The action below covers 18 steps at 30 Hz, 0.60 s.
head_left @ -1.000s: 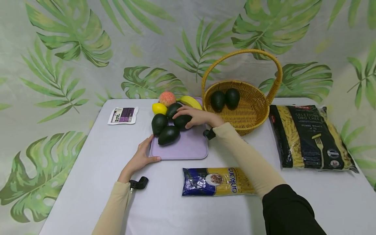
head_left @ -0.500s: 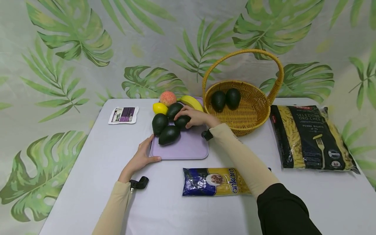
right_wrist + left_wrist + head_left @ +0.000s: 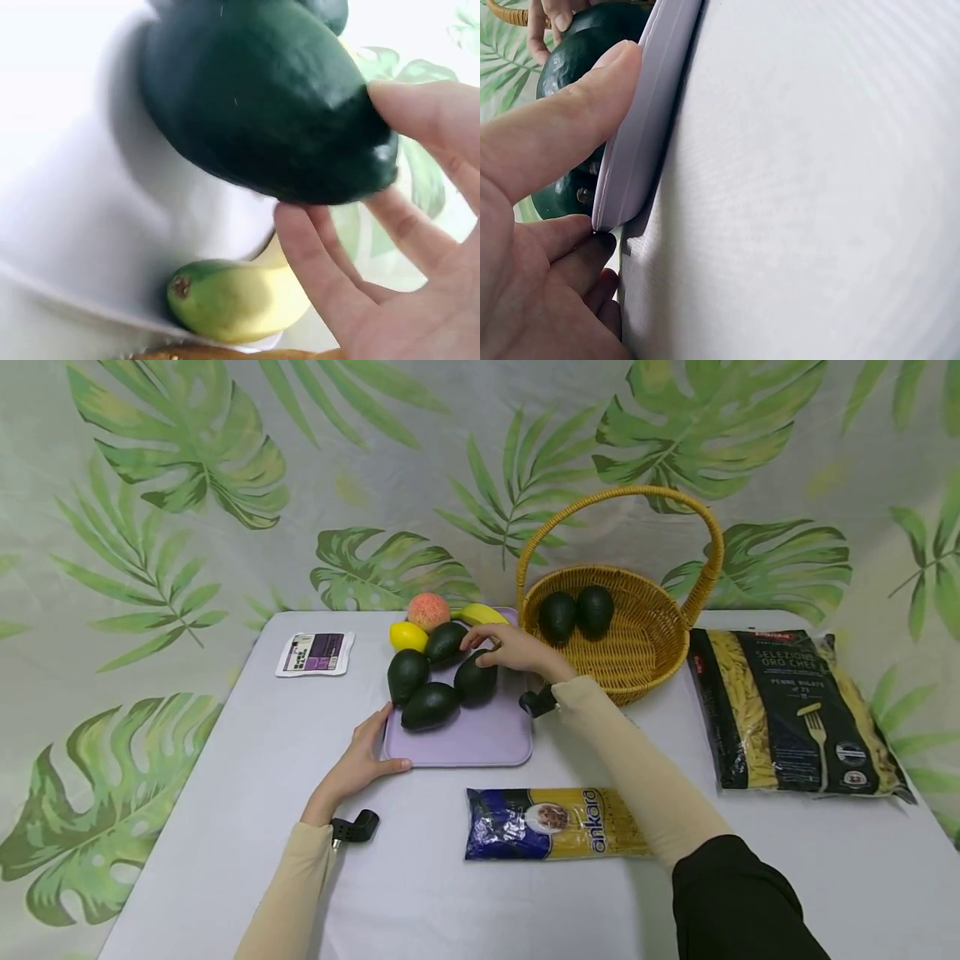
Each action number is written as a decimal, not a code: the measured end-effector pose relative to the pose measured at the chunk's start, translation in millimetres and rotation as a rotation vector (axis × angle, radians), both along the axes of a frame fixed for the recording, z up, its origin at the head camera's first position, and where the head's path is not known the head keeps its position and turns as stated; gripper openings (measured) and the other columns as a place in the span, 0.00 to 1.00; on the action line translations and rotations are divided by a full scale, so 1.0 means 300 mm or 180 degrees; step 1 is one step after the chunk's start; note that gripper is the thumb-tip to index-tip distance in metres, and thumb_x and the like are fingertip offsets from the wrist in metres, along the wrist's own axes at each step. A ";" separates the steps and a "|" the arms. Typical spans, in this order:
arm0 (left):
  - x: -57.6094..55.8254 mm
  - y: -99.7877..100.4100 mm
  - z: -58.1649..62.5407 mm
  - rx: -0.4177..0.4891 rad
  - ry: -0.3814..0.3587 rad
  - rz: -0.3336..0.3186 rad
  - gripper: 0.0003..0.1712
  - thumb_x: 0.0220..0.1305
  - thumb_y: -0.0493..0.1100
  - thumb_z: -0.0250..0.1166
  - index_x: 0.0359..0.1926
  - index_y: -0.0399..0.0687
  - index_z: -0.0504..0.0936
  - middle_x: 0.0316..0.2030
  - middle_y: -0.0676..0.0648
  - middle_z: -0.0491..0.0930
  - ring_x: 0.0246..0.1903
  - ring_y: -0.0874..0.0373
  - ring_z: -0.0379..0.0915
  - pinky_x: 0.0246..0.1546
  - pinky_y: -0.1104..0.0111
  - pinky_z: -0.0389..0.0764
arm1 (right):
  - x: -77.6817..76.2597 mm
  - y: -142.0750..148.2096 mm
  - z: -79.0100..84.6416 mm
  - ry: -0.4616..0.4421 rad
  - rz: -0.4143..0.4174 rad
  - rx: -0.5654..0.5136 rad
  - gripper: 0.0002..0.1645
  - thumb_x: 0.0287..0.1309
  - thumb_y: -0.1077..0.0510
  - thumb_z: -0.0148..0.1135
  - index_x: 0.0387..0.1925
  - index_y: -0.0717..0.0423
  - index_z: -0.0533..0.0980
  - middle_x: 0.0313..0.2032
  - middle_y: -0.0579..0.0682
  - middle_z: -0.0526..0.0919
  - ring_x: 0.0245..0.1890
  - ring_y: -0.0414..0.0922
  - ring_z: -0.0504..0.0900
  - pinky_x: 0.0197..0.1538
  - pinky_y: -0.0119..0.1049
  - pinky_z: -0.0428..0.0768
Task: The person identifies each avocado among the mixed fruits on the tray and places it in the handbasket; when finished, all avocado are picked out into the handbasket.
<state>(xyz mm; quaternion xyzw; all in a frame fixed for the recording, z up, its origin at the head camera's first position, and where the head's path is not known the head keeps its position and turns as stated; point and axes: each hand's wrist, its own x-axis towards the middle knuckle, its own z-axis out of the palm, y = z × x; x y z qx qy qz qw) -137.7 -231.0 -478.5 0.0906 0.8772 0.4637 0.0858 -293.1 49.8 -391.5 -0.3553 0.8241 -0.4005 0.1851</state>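
My left hand (image 3: 362, 758) rests against the near left corner of a lilac tray (image 3: 480, 739), with thumb and fingers spread along its edges. In the left wrist view, the thumb (image 3: 592, 101) lies against the tray's rim. On the tray, my right hand (image 3: 517, 652) pinches the end of a dark green avocado (image 3: 476, 681); the right wrist view shows thumb and fingertips on either side of this avocado (image 3: 262, 97). Beside it lie several more avocados (image 3: 430, 706), a lemon (image 3: 407, 636), a peach (image 3: 428, 611) and a banana (image 3: 480, 615), partly hidden by the hand.
Right of the tray stands a wicker basket (image 3: 637, 647) with a tall handle and two avocados (image 3: 595, 612) inside. A large penne bag (image 3: 795, 718) lies far right. A pasta packet (image 3: 551, 823) lies in front, partly under the right sleeve. A small white-purple pouch (image 3: 315, 655) lies left.
The avocado under my right hand has turned and shifted slightly toward me, with its tip now pointing away. My right hand has moved slightly right. The left hand has stayed put.
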 end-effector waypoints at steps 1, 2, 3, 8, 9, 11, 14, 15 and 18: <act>0.000 0.001 -0.001 -0.0010 -0.0007 0.0003 0.57 0.53 0.43 0.73 0.74 0.38 0.45 0.72 0.33 0.43 0.70 0.38 0.33 0.66 0.41 0.40 | 0.001 0.005 0.001 -0.0007 0.0012 -0.0016 0.16 0.60 0.68 0.59 0.51 0.65 0.75 0.51 0.60 0.77 0.55 0.52 0.72 0.57 0.47 0.70; 0.001 0.002 0.001 -0.0014 -0.0013 0.0001 0.57 0.53 0.43 0.73 0.74 0.38 0.45 0.72 0.33 0.43 0.70 0.38 0.33 0.66 0.41 0.40 | 0.004 0.010 0.002 -0.0024 0.0034 -0.0012 0.16 0.60 0.68 0.59 0.51 0.65 0.75 0.51 0.61 0.77 0.55 0.52 0.72 0.57 0.47 0.70; 0.001 0.004 0.002 -0.0009 -0.0022 0.0000 0.58 0.53 0.43 0.73 0.74 0.38 0.45 0.72 0.33 0.43 0.70 0.38 0.33 0.66 0.41 0.40 | 0.006 0.014 0.002 -0.0046 0.0066 0.0009 0.17 0.61 0.68 0.59 0.52 0.65 0.75 0.52 0.61 0.77 0.55 0.52 0.72 0.58 0.46 0.70; 0.002 0.003 0.006 0.0022 -0.0041 0.0011 0.57 0.53 0.42 0.73 0.74 0.39 0.45 0.72 0.33 0.43 0.70 0.39 0.33 0.66 0.42 0.40 | 0.015 0.015 -0.002 -0.0168 0.0249 0.0307 0.22 0.58 0.65 0.62 0.56 0.61 0.75 0.56 0.57 0.75 0.56 0.51 0.70 0.60 0.44 0.67; 0.002 0.003 0.005 0.0033 -0.0042 0.0012 0.57 0.53 0.42 0.73 0.74 0.39 0.46 0.72 0.33 0.43 0.70 0.39 0.33 0.66 0.42 0.40 | 0.016 0.015 -0.006 -0.0182 0.0282 0.0372 0.24 0.56 0.64 0.63 0.56 0.60 0.75 0.56 0.57 0.75 0.56 0.50 0.69 0.60 0.44 0.66; 0.002 0.002 0.004 0.0036 -0.0037 0.0006 0.57 0.53 0.42 0.73 0.74 0.39 0.46 0.72 0.33 0.43 0.70 0.39 0.33 0.66 0.42 0.40 | 0.019 0.014 -0.013 -0.0206 0.0331 0.0473 0.25 0.55 0.63 0.65 0.56 0.57 0.75 0.57 0.55 0.74 0.56 0.50 0.68 0.61 0.43 0.64; 0.002 0.002 0.003 0.0030 -0.0030 0.0001 0.57 0.53 0.42 0.73 0.74 0.38 0.46 0.72 0.33 0.43 0.70 0.38 0.33 0.66 0.41 0.40 | 0.021 0.011 -0.022 -0.0228 0.0387 0.0499 0.26 0.55 0.62 0.65 0.57 0.56 0.75 0.58 0.55 0.74 0.55 0.50 0.68 0.60 0.43 0.64; 0.002 0.003 0.004 0.0027 -0.0027 0.0003 0.58 0.52 0.42 0.74 0.74 0.38 0.46 0.72 0.33 0.43 0.70 0.38 0.33 0.66 0.41 0.40 | 0.022 0.011 -0.025 -0.0223 0.0398 0.0491 0.25 0.56 0.61 0.65 0.57 0.56 0.74 0.58 0.55 0.74 0.55 0.50 0.68 0.60 0.43 0.64; 0.002 0.004 0.004 0.0018 -0.0020 0.0003 0.58 0.53 0.43 0.73 0.74 0.39 0.45 0.72 0.33 0.43 0.70 0.39 0.33 0.66 0.42 0.40 | 0.027 0.016 -0.026 -0.0253 0.0339 0.0434 0.25 0.56 0.60 0.65 0.57 0.55 0.74 0.58 0.54 0.74 0.54 0.50 0.69 0.59 0.43 0.65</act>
